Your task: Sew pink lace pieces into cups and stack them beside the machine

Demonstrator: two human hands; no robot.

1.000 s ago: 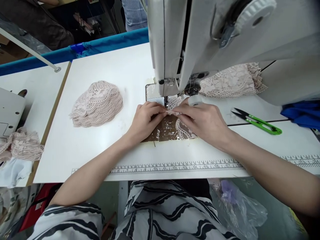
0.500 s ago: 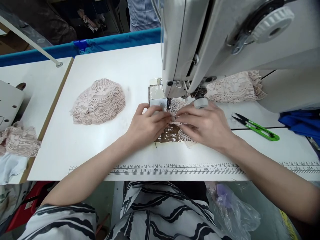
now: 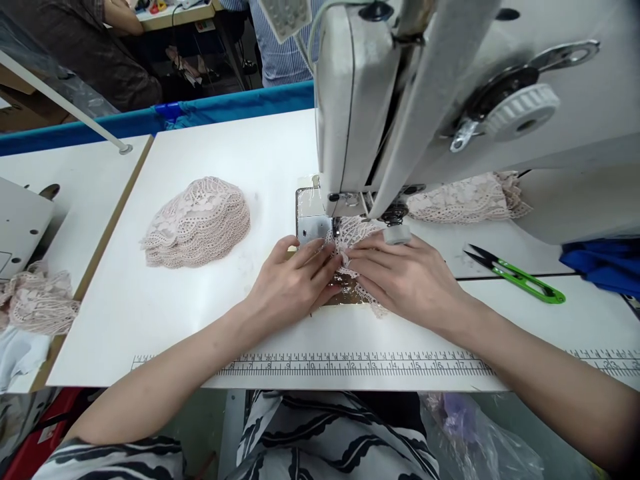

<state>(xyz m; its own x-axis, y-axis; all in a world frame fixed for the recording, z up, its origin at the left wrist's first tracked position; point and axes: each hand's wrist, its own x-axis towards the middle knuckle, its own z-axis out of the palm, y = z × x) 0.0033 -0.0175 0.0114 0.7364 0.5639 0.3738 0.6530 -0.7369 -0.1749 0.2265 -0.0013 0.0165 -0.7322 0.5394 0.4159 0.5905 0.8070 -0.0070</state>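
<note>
A pale pink lace piece [image 3: 354, 230] lies under the presser foot [image 3: 337, 229] of a sewing machine [image 3: 345, 100]. My left hand [image 3: 293, 277] is at the lace's left edge, fingers bent and closed on it just in front of the foot. From the other side, my right hand [image 3: 400, 273] presses its fingertips together on the same lace. Part of the lace hangs out below the right fingers over the shiny taped plate [image 3: 345, 293]. The fingertips nearly meet, and both thumbs are partly hidden.
A stack of lace pieces [image 3: 197, 223] sits left on the white table [image 3: 200, 320]. More lace [image 3: 470, 198] lies behind the machine head. Green thread snips [image 3: 520, 273] and blue cloth [image 3: 600, 263] are right. A printed ruler [image 3: 350, 363] runs along the front edge. Another person [image 3: 287, 47] is beyond.
The raised pinch of lace is now laid flatter, and my fingers have come down onto it. My head view has tilted up, so everything sits lower in the picture.
</note>
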